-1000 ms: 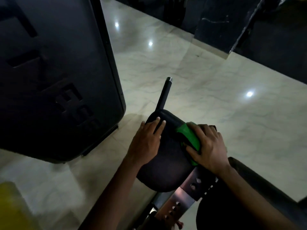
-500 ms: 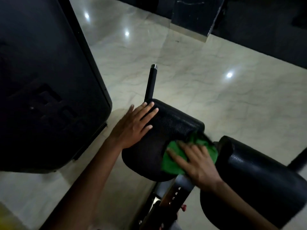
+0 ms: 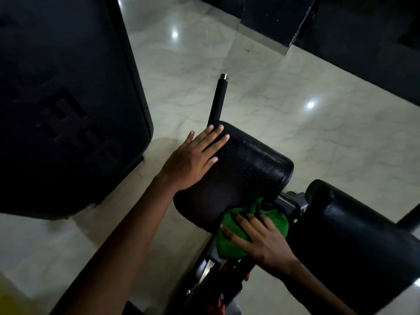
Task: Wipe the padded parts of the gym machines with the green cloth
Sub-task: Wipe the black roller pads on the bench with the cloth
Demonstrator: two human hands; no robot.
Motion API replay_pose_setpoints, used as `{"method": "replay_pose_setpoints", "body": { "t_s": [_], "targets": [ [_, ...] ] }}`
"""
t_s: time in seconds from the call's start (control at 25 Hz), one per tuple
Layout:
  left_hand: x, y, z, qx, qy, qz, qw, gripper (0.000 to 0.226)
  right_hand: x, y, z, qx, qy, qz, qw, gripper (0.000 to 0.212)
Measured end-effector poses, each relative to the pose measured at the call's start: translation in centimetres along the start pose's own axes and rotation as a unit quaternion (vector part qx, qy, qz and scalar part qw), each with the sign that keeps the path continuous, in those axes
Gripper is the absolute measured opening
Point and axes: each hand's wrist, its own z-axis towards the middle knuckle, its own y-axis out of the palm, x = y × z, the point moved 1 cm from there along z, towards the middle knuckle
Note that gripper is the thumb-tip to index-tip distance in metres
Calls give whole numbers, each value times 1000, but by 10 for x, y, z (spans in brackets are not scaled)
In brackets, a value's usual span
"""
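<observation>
A black padded cushion (image 3: 245,171) of a gym machine fills the middle of the head view. My left hand (image 3: 193,160) lies flat on its far left corner with fingers straight. The green cloth (image 3: 229,237) is bunched at the pad's near right edge. My right hand (image 3: 261,239) presses down on the cloth with spread fingers. A second black pad (image 3: 354,242) sits to the right, across a narrow gap.
A black handle bar with a metal tip (image 3: 219,98) sticks out beyond the pad. A large dark machine housing (image 3: 68,98) stands at the left. The metal bracket (image 3: 204,273) lies under the pads. Pale marble floor (image 3: 284,98) surrounds everything.
My right hand has slid the green cloth from the pad's far right side down to its near right edge. My left hand stays on the pad's far left corner.
</observation>
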Motion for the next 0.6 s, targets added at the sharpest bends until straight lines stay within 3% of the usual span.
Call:
{"method": "replay_pose_setpoints", "body": {
  "t_s": [0.08,0.24,0.28,0.32,0.4,0.48,0.6],
  "targets": [
    [6,5,-8,15,-20,-11,1000,55,22,-14,16,19,28,1,999,54],
    [25,23,-37,34,-102,-68,992,57,60,-29,51,54,220,15,974,68],
    [31,29,-45,40,-125,-87,988,57,53,-27,54,57,231,5,971,66],
    [36,34,-51,49,-144,-105,983,57,40,-20,52,53,202,-10,978,62],
    [44,39,-60,68,-160,-133,976,56,8,-3,36,17,47,-21,999,53],
    [45,40,-70,75,-166,-144,973,55,-2,5,22,-29,-90,-12,995,45],
    [49,43,-91,78,-198,-153,965,56,32,-10,39,-14,-101,-18,995,50]
  ]
}}
